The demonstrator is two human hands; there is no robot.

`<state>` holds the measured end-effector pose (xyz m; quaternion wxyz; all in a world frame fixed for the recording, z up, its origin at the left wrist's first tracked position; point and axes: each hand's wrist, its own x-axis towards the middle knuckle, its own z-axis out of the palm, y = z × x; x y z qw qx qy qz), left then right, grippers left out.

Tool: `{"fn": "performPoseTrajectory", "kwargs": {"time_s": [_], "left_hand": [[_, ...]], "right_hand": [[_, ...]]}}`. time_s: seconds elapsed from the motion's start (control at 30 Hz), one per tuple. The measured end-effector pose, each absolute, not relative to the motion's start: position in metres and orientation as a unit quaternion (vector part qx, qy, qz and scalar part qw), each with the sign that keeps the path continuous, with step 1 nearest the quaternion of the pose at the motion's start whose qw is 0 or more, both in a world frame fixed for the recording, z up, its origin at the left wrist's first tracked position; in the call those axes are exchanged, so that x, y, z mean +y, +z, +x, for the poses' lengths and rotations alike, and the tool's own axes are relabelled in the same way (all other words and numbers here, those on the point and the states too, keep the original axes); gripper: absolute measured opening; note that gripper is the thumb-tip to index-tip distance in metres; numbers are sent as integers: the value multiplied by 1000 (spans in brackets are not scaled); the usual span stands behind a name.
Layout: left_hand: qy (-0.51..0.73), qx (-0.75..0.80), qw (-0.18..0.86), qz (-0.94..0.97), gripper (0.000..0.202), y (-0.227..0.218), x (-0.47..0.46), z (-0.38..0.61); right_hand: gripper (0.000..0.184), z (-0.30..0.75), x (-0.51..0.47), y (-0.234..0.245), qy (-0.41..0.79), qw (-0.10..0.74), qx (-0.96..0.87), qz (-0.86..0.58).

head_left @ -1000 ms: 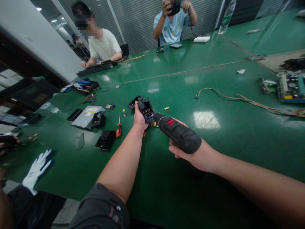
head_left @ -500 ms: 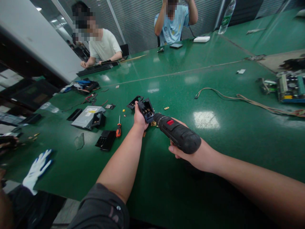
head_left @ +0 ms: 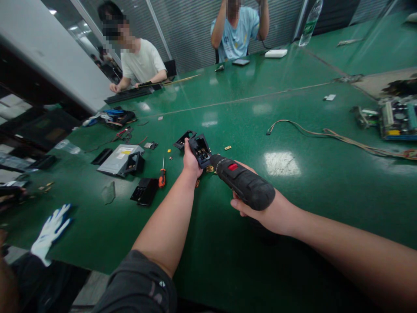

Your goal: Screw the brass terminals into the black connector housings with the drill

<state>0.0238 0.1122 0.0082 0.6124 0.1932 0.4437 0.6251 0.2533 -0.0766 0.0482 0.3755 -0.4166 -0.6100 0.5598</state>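
Note:
My left hand (head_left: 191,161) is closed around a black plastic housing (head_left: 200,150) whose open side shows small brass-coloured parts inside. My right hand (head_left: 260,213) grips a black cordless drill (head_left: 244,180) with a red switch on top. The drill's front end meets the near right edge of the housing; its tip is hidden there. Small brass plates (head_left: 210,168) lie on the green table just under the housing. Another black plastic piece (head_left: 184,140) is just behind my left hand; I cannot tell whether it is held.
An orange-handled screwdriver (head_left: 162,177), a black open case (head_left: 144,191) and a grey metal drive (head_left: 120,160) lie to the left. A white glove (head_left: 52,232) rests at the near left edge. Cables (head_left: 325,130) and a circuit board (head_left: 397,117) are at right. Two people sit across the table.
My hands, the housing and the drill stay practically in place. The people across the table shift only slightly.

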Motion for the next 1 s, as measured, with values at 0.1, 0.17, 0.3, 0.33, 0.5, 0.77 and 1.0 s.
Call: {"fn": "performPoseTrajectory", "kwargs": {"time_s": [0.1,0.17,0.3,0.33,0.5,0.77,1.0], "left_hand": [[624,446,613,192,74,8,112,23],[623,445,613,193,74,8,112,23],[623,441,616,196,72,6,113,22],[623,440,616,195,73,6,113,22],[625,439,616,195,73,4,115,21],[626,422,625,200,73,-1,118,19],[624,437,615,205,75,1,116,20]], "right_hand": [[117,254,-77,47,558,375,-611,-418],[119,254,-77,47,558,372,-611,-421],[118,253,-77,45,557,372,-610,-423],[118,253,-77,45,556,373,-610,-423],[117,253,-76,46,558,376,-610,-419],[113,252,-76,46,560,382,-606,-417],[114,252,-76,47,570,383,-600,-411]]}}
